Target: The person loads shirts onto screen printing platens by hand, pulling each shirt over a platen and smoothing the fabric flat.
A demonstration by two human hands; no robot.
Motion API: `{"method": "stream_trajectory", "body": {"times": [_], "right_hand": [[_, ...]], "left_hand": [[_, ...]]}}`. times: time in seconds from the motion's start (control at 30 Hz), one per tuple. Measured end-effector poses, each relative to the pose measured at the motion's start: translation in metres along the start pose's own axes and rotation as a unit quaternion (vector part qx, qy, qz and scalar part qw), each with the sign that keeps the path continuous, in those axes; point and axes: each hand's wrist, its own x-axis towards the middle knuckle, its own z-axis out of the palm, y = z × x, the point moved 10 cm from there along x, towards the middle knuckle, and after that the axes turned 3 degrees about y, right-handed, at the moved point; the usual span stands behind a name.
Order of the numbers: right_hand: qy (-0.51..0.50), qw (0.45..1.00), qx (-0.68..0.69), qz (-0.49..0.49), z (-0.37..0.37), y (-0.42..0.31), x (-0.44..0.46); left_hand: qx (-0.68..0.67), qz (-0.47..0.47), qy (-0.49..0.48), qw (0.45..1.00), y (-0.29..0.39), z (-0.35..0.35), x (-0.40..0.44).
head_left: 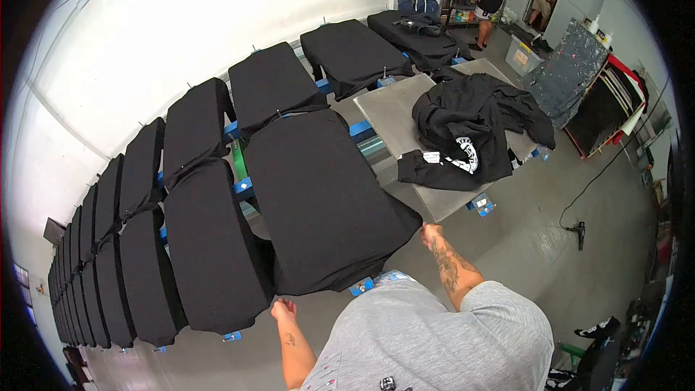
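A black shirt [318, 188] is stretched over the nearest board, its lower edge toward me. My right hand [431, 234] is closed on the shirt's right lower corner, pulling it out to a point. At the left lower corner, my left hand [284, 309] is closed on the edge of the same shirt; its fingertips are partly hidden. To the right, a crumpled black sweatshirt [470, 127] with a white print lies on a bare metal board [391, 105].
More boards covered in black cloth [210, 246] run in two rows to the left, on blue brackets [244, 188]. Several people stand at the back near a shelf [461, 3]. A grey bin [523, 56] and a hair dryer [580, 234] with its cord are on the floor.
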Motion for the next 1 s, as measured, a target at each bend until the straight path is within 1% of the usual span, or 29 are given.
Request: {"method": "stream_trajectory", "body": {"times": [0.03, 0.07, 0.1, 0.13, 0.17, 0.2, 0.27, 0.3, 0.33, 0.37, 0.43, 0.47, 0.53, 0.6, 0.63, 0.73, 0.83, 0.93, 1.0], "right_hand": [[0.008, 0.988, -0.126, -0.086, 0.001, -0.015, -0.010], [0.016, 0.954, -0.248, -0.170, 0.008, -0.031, -0.023], [-0.008, 0.926, -0.293, -0.236, 0.018, -0.053, -0.050], [0.039, 0.887, -0.330, -0.321, 0.024, -0.078, -0.083], [0.019, 0.862, -0.333, -0.381, 0.040, -0.096, -0.107], [-0.035, 0.851, -0.323, -0.411, 0.059, -0.107, -0.121], [-0.106, 0.865, -0.294, -0.392, 0.094, -0.120, -0.127], [-0.185, 0.905, -0.245, -0.295, 0.113, -0.113, -0.116], [-0.262, 0.926, -0.188, -0.195, 0.128, -0.105, -0.113], [-0.265, 0.928, -0.201, -0.167, 0.128, -0.106, -0.114], [-0.273, 0.929, -0.223, -0.117, 0.131, -0.123, -0.126], [-0.301, 0.926, -0.204, -0.107, 0.137, -0.122, -0.122], [-0.284, 0.931, -0.218, -0.075, 0.136, -0.115, -0.109], [-0.310, 0.926, -0.207, -0.064, 0.152, -0.095, -0.072], [-0.322, 0.923, -0.203, -0.058, 0.159, -0.088, -0.057], [-0.324, 0.922, -0.210, -0.032, 0.158, -0.099, -0.069], [-0.355, 0.913, -0.200, -0.009, 0.164, -0.097, -0.068], [-0.408, 0.891, -0.197, 0.026, 0.166, -0.098, -0.071], [-0.435, 0.885, -0.160, 0.048, 0.163, -0.115, -0.099]], "left_hand": [[0.114, 0.062, -0.003, 0.992, 0.010, 0.002, -0.013], [0.195, 0.204, 0.019, 0.959, 0.035, 0.008, -0.033], [0.270, 0.339, 0.042, 0.900, 0.055, 0.020, -0.064], [0.338, 0.464, 0.066, 0.816, 0.072, 0.033, -0.101], [0.351, 0.469, 0.017, 0.810, 0.084, 0.053, -0.131], [0.326, 0.448, -0.035, 0.832, 0.084, 0.073, -0.122], [0.271, 0.398, -0.139, 0.865, 0.088, 0.114, -0.102], [0.249, 0.307, -0.203, 0.896, 0.080, 0.130, -0.092], [0.223, 0.212, -0.265, 0.914, 0.076, 0.148, -0.097], [0.193, 0.117, -0.322, 0.919, 0.071, 0.161, -0.106], [0.186, 0.123, -0.318, 0.921, 0.080, 0.167, -0.125], [0.181, 0.124, -0.316, 0.923, 0.083, 0.170, -0.128], [0.166, 0.101, -0.337, 0.921, 0.078, 0.171, -0.115], [0.157, 0.094, -0.361, 0.915, 0.080, 0.177, -0.106], [0.159, 0.085, -0.353, 0.918, 0.084, 0.180, -0.113], [0.164, 0.051, -0.353, 0.920, 0.088, 0.190, -0.116], [0.162, 0.053, -0.392, 0.904, 0.089, 0.198, -0.101], [0.233, 0.033, -0.312, 0.920, 0.098, 0.184, -0.108], [0.193, 0.010, -0.389, 0.901, 0.091, 0.194, -0.107]]}}
